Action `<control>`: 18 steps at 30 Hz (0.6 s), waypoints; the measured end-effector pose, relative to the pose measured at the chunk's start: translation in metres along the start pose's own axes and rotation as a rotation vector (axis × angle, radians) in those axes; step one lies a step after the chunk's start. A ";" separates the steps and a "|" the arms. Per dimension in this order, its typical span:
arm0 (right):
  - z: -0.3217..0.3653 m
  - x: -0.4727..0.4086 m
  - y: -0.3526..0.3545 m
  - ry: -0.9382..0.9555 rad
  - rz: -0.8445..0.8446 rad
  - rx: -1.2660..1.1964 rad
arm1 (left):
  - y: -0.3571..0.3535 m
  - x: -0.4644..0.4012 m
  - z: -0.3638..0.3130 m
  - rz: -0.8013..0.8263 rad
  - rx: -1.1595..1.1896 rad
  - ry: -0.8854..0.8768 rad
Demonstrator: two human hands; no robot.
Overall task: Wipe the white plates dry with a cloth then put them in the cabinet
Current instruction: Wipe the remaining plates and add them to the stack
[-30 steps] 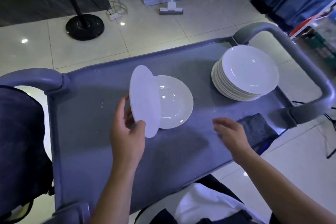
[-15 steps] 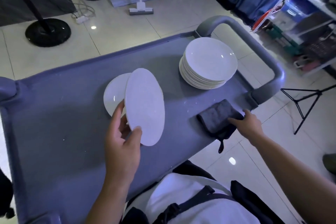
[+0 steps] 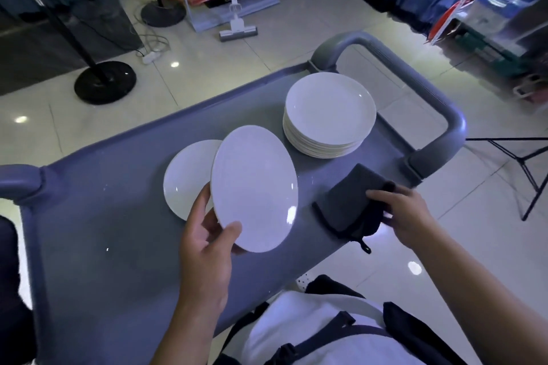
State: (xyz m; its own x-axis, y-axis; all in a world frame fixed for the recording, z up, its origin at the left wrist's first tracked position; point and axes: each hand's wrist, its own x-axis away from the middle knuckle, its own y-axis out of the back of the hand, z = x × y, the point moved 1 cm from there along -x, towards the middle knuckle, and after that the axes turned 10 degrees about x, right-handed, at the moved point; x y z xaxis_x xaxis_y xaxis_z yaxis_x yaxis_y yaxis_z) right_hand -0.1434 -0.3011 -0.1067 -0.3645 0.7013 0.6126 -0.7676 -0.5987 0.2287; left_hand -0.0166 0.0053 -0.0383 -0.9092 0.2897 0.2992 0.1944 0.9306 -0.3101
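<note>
My left hand [image 3: 207, 243] grips a white plate [image 3: 255, 187] by its lower rim, tilted up above the grey cart top [image 3: 103, 246]. Behind it a second white plate [image 3: 185, 178] lies flat on the cart. A stack of several white plates [image 3: 329, 114] stands at the cart's far right. My right hand [image 3: 406, 216] grips a folded dark grey cloth [image 3: 350, 201] at the cart's right front edge, fingers curled over its right side.
The cart's grey tube handle [image 3: 430, 92] curves round its right end. Beyond lie a tiled floor, a black round stand base [image 3: 105, 81], a white squeegee mop [image 3: 237, 29], and shelving [image 3: 504, 9] at the right. A tripod leg [image 3: 530, 175] stands near the cart.
My right hand reached right to the dark cloth and closed on it. My left hand turned the plate so its face shows more, and the view shifted right.
</note>
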 end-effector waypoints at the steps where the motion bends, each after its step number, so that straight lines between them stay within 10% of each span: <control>1: 0.003 0.008 0.000 -0.015 0.048 -0.073 | -0.001 -0.001 0.001 -0.009 0.038 0.033; 18: 0.155 0.079 -0.111 0.624 0.533 0.128 | -0.022 0.007 -0.039 0.052 -0.021 -0.096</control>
State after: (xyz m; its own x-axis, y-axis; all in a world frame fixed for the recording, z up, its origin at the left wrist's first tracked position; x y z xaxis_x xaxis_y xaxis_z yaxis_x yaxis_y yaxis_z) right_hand -0.0052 -0.2396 0.0333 -0.9169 0.3740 0.1396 -0.3567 -0.9246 0.1340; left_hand -0.0130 -0.0039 0.0062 -0.9287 0.3155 0.1949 0.2488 0.9198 -0.3035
